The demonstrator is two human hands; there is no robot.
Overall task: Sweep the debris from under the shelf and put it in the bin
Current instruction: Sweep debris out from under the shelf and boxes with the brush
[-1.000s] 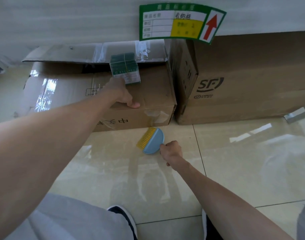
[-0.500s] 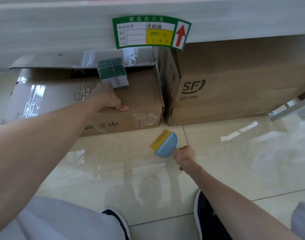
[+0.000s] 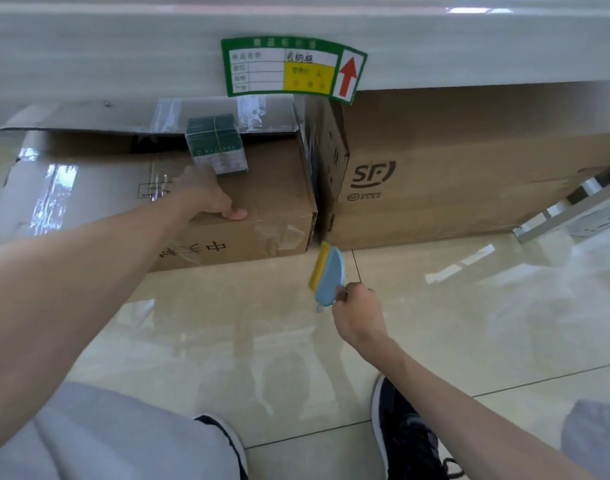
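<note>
Head view: my right hand [image 3: 360, 313] clamps the blue brush [image 3: 327, 275], bristles on the floor [image 3: 227, 341] at the gap between left box [image 3: 268, 202] and SF box [image 3: 469, 174] under the shelf [image 3: 123, 46], my left hand [image 3: 206, 199] gripping the left box's top edge, so it's the sweeping step, and next I reckon I drag outward, though I see no debris.

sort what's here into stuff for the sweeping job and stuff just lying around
Job: brush in right hand; shelf; floor.
Lying about: taped box under left hand; SF box; green packet; label.
</note>
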